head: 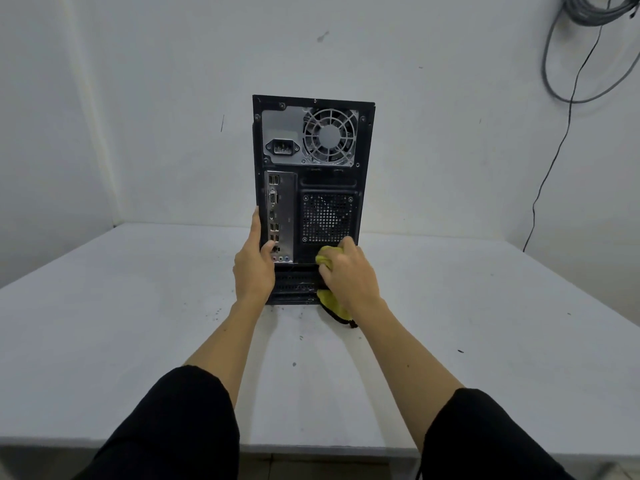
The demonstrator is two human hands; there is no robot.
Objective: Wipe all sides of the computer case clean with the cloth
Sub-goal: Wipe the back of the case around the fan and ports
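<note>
Against the perforated black metal computer case (311, 174), right hand (349, 275) clutches bunched yellow cloth (327, 258); left hand (252, 268) grips its edge.

The computer case (313, 199) stands upright on the table (104, 323), toward its far edge, before the wall (138, 98). Cables (568, 81) hang on the wall, far right of the case.

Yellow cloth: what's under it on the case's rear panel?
The yellow cloth, gripped by the right hand, is pressed on the computer case low on its rear panel, below the perforated vent. Expansion slot covers show beside it; the panel under the cloth is hidden.
</note>
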